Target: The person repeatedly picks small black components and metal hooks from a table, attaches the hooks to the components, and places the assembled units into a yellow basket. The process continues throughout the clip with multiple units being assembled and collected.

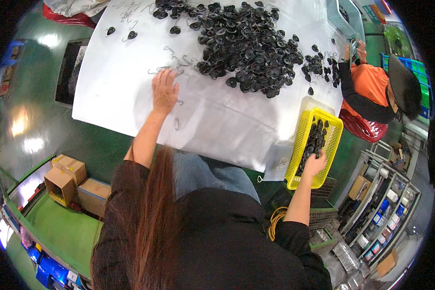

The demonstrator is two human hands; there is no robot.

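My left hand rests on the white tabletop with its fingers stretched forward, at the near edge of a scatter of thin wire hooks. Over at the right, my right hand is down inside a yellow plastic basket, its fingers curled at the black pieces lying there. Its fingertips are bent round one of those pieces, as far as I can see. A large heap of round black pieces with wire hooks covers the table's far middle.
A co-worker in an orange vest sits at the table's right side, holding a phone-like object near a pale blue basket. Cardboard boxes stand on a green surface at left. A shelf rack stands at right.
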